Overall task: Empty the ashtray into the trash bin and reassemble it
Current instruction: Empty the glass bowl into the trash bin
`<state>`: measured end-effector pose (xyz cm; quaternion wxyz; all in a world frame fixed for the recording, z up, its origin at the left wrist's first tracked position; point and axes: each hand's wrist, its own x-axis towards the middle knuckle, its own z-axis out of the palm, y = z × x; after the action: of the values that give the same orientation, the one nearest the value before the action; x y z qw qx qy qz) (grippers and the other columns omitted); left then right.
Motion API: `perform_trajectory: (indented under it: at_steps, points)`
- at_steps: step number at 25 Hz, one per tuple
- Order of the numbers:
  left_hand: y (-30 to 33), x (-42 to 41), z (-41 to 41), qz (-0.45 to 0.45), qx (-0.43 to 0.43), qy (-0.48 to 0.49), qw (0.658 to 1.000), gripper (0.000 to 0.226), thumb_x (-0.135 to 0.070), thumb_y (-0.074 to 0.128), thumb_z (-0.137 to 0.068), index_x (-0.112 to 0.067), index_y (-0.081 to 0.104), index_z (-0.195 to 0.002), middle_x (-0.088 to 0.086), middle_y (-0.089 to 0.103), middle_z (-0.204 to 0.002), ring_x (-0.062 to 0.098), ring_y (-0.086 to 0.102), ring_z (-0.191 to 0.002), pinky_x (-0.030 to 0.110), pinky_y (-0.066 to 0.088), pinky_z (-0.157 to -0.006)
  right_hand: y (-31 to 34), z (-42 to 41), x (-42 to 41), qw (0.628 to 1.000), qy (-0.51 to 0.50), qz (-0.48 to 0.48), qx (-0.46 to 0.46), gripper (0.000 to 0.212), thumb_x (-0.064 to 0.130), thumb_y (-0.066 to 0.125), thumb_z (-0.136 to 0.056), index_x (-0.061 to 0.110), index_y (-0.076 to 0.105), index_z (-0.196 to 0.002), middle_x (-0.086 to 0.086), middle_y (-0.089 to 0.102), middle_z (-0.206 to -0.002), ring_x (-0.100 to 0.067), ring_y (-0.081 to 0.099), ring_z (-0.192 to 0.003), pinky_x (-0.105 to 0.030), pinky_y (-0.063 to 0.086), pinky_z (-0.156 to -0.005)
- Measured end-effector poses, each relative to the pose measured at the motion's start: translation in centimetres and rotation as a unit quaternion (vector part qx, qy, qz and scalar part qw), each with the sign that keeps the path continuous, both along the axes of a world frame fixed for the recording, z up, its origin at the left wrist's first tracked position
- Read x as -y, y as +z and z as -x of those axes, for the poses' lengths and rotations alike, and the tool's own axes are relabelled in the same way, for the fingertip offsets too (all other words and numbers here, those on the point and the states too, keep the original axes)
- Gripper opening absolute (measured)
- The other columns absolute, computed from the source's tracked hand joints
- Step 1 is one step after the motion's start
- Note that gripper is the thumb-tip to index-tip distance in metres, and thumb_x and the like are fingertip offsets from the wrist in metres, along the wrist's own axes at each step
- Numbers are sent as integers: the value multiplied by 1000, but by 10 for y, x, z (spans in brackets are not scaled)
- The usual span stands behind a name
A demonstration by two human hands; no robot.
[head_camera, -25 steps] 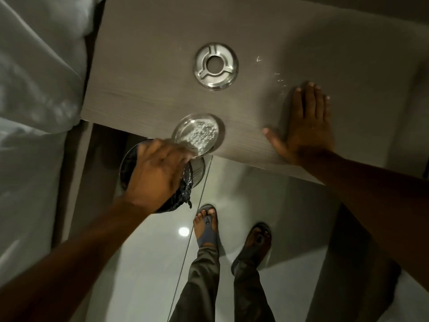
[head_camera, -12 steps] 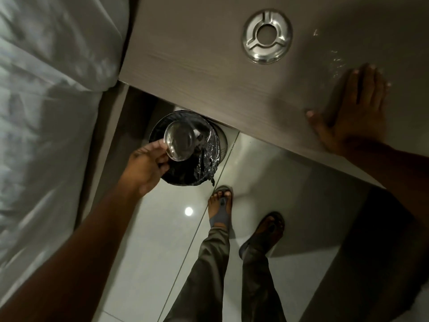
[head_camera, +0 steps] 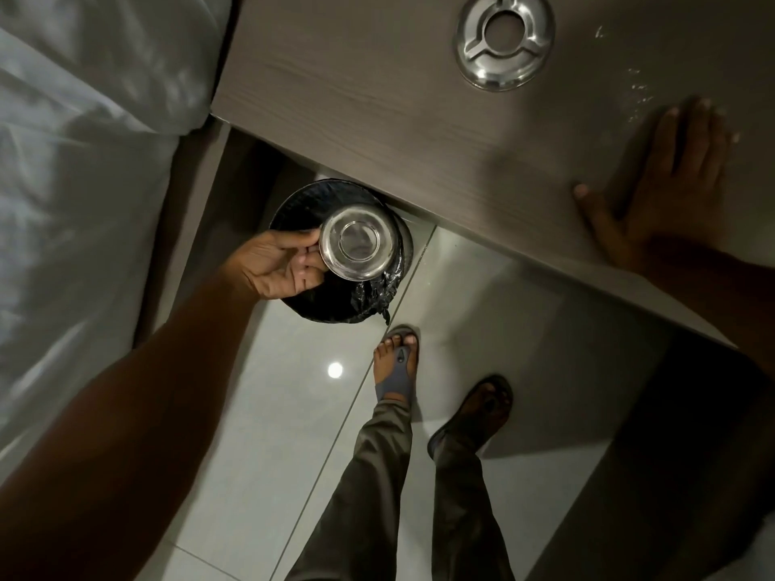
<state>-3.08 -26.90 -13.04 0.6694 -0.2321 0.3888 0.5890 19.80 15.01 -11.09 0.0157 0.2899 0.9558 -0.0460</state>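
Observation:
My left hand [head_camera: 279,262] grips the steel ashtray bowl [head_camera: 358,243] by its rim and holds it turned upside down, its base facing up, directly over the round trash bin [head_camera: 335,304] lined with a black bag on the floor. The ashtray's steel ring lid [head_camera: 505,39] with three grooves lies on the grey wooden table [head_camera: 377,98], far from the bowl. My right hand [head_camera: 662,182] rests flat, fingers spread, on the table near its front edge.
White ash specks [head_camera: 637,94] are scattered on the table beyond my right hand. A white bedsheet [head_camera: 84,161] fills the left side. My sandalled feet [head_camera: 398,362] stand on glossy floor tiles just right of the bin, which sits partly under the table edge.
My left hand took the ash-filled bowl off the table edge, lowered it over the bin and turned it upside down. My right hand stayed flat on the table.

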Motion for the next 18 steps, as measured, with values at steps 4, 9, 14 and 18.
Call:
perform_trajectory:
  at_steps: [4, 9, 14, 18]
  points:
    - [-8, -4, 6, 6, 0, -52, 999, 5, -13, 66, -86, -16, 69, -86, -8, 56, -69, 2, 44, -54, 17, 32, -55, 1, 1, 0, 1000, 4, -8, 10, 116, 85, 31, -90, -2, 5, -162, -32, 5, -169, -47, 4, -157, -58, 2, -127]
    - [-10, -8, 9, 12, 5, -62, 998, 3, -14, 65, -85, -15, 65, -82, -7, 56, -68, 3, 44, -54, 18, 30, -56, 1, 0, 0, 1000, 5, -8, 9, 116, 86, 30, -90, -2, 5, -162, -32, 6, -168, -48, 5, -157, -57, 2, -127]
    - [-10, -7, 10, 20, 15, -86, 996, 4, -12, 66, -82, -15, 68, -80, -7, 57, -66, 3, 45, -53, 19, 30, -56, 1, 2, 0, 1000, 0, -5, 17, 116, 85, 32, -90, -1, 5, -162, -31, 4, -169, -46, 3, -157, -56, 2, -127]
    - [-7, -5, 11, 17, 23, -93, 995, 4, -13, 74, -77, -15, 70, -78, -7, 57, -66, 3, 46, -52, 19, 32, -55, 3, 2, 0, 1000, -4, -4, 19, 116, 84, 34, -90, 0, 5, -163, -31, 4, -169, -46, 3, -157, -55, 1, -127]
